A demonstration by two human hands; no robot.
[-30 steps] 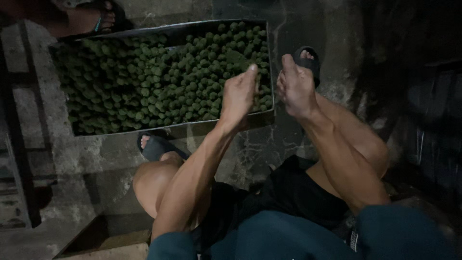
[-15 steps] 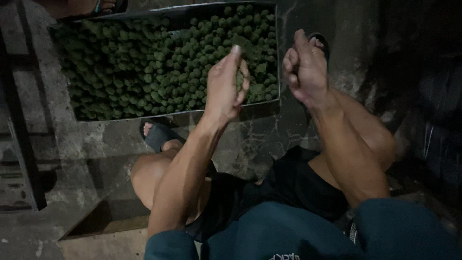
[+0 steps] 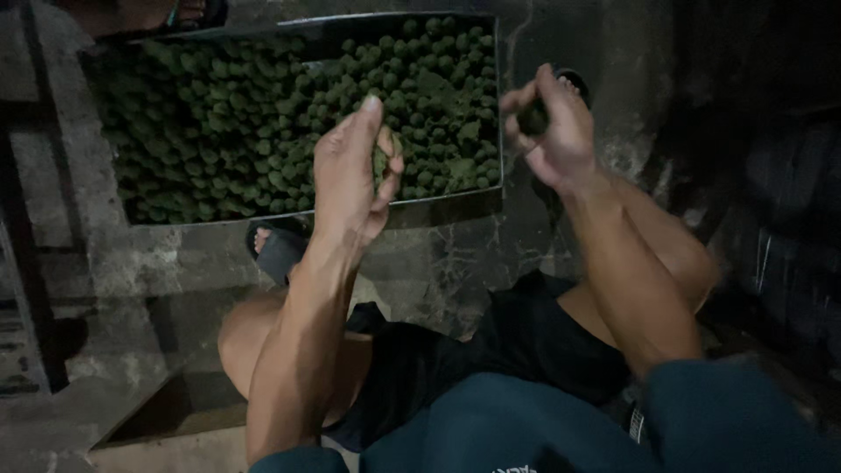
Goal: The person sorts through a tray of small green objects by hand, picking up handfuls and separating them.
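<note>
The left hand [image 3: 350, 180] is raised above the near edge of the tray [image 3: 438, 208], fingers curled around a green piece [image 3: 380, 162]. The right hand [image 3: 547, 131] pinches a small dark nut [image 3: 532, 116] just beside the tray's right corner. Green nuts [image 3: 263, 131] fill the tray.

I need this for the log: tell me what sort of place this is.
Probably a dim, rough work yard or shed floor: bare concrete ground, a large tray of small green fruit, and the person seated low in sandals.

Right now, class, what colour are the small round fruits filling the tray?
Green, some darker, heaped in the metal tray; the small round fruits show best in the head view.
</note>
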